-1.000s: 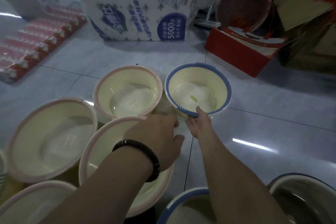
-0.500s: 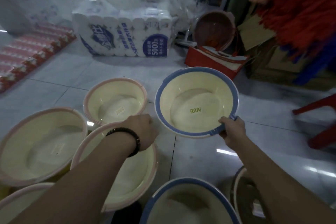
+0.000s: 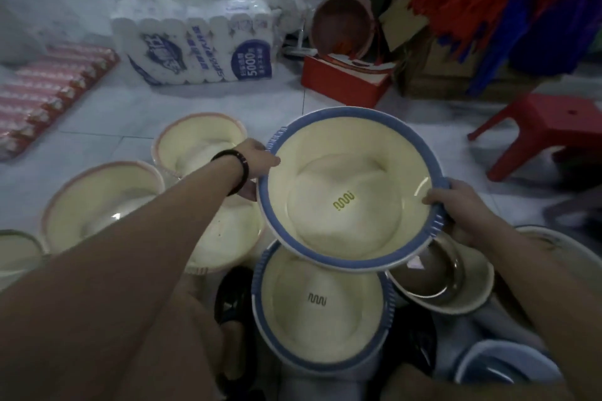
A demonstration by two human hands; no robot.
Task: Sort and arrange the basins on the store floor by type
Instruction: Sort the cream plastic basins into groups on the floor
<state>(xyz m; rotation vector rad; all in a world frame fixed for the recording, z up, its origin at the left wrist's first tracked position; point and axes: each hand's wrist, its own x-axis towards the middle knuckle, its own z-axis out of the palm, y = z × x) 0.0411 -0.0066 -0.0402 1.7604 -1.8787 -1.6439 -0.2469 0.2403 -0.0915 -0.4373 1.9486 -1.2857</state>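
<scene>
I hold a cream basin with a blue rim (image 3: 351, 192) in the air with both hands. My left hand (image 3: 257, 166) grips its left rim, thumb over the edge. My right hand (image 3: 456, 205) grips its right rim. Right below it a second blue-rimmed basin (image 3: 322, 306) sits on the floor, partly covered by the held one. Three pink-rimmed cream basins lie to the left: a far one (image 3: 195, 146), a big one (image 3: 97, 202), and one mostly under my left arm (image 3: 228, 238).
Metal basins (image 3: 439, 273) are stacked at the right, under my right arm. A tissue pack (image 3: 195, 49), a red box (image 3: 345, 78) and a brown basin (image 3: 342, 26) stand behind. A red stool (image 3: 547, 124) is at the far right. A pink roll pack (image 3: 49, 91) lies at left.
The blue-rimmed basin has been lifted off the floor and brought toward me, over the other blue-rimmed basin. My left hand moved from the pink basin to the held basin's left rim.
</scene>
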